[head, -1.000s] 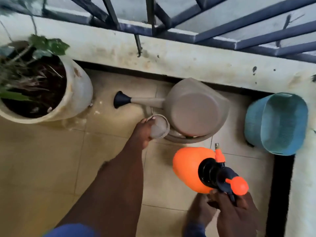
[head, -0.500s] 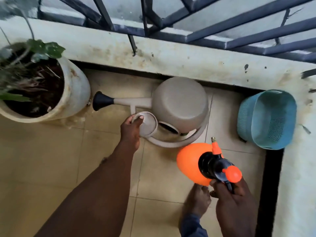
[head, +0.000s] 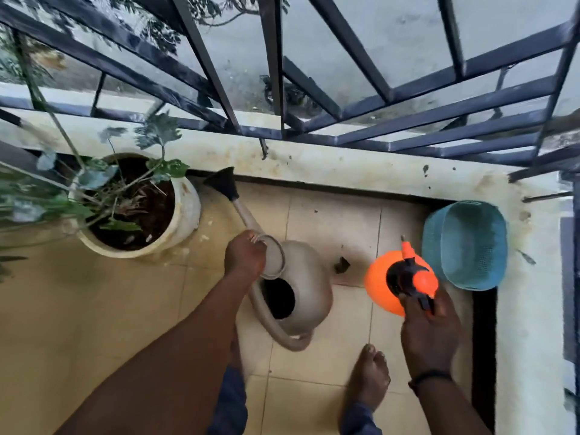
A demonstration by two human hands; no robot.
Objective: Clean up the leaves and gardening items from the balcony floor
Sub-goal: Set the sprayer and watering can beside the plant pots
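Note:
A beige watering can (head: pixel 306 287) with a black rose on its spout hangs above the tiled floor, spout pointing up-left. My left hand (head: pixel 244 257) grips it at the round rim where spout meets body. My right hand (head: pixel 428 329) grips the black and orange pump handle of an orange spray bottle (head: pixel 381 282), held off the floor right of the can. A dark leaf (head: pixel 341 264) lies on the tiles between the can and the sprayer.
A pale plant pot (head: pixel 185 215) with soil and green stems stands at the left by the low wall. A teal mesh basket (head: pixel 464 244) lies tipped in the right corner. Dark metal railing (head: pixel 314 89) tops the wall. My bare foot (head: pixel 368 376) stands on the tiles below.
My left hand has lifted the watering can off the floor and turned it upright, its spout now pointing up-left. A dark leaf shows where the can lay. The view has pulled back.

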